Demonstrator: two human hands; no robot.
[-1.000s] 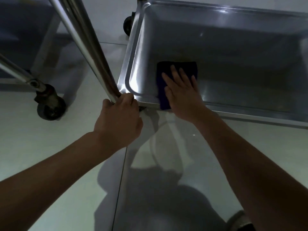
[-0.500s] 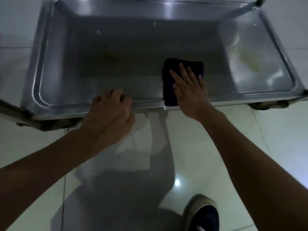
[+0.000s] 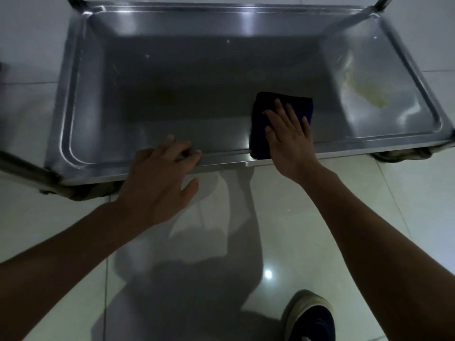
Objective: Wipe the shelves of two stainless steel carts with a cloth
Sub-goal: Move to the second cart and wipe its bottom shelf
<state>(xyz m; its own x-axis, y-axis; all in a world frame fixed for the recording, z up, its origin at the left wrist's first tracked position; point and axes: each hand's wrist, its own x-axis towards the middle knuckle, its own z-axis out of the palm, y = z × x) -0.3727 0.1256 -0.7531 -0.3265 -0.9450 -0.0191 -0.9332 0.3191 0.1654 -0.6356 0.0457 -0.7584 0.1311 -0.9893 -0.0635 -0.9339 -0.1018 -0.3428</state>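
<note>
The bottom shelf of a stainless steel cart (image 3: 172,94) fills the upper half of the view, a shallow tray with a raised rim. A folded dark blue cloth (image 3: 273,107) lies on the shelf near its front rim, right of centre. My right hand (image 3: 288,136) presses flat on the cloth with straight fingers. My left hand (image 3: 160,178) rests on the shelf's front rim, its fingers laid over the edge and its thumb spread below. A yellowish stain (image 3: 366,89) marks the shelf's right end.
Cart posts rise at the back corners (image 3: 381,3) and the front left corner (image 3: 22,168). Casters sit under the front corners (image 3: 403,153). Glossy pale floor tiles (image 3: 369,217) surround the cart. My shoe (image 3: 310,318) stands on the floor at the bottom right.
My left hand let go of the cart's post and came to the shelf's front rim. My right hand slid the cloth to the right along the shelf, and the view swung that way.
</note>
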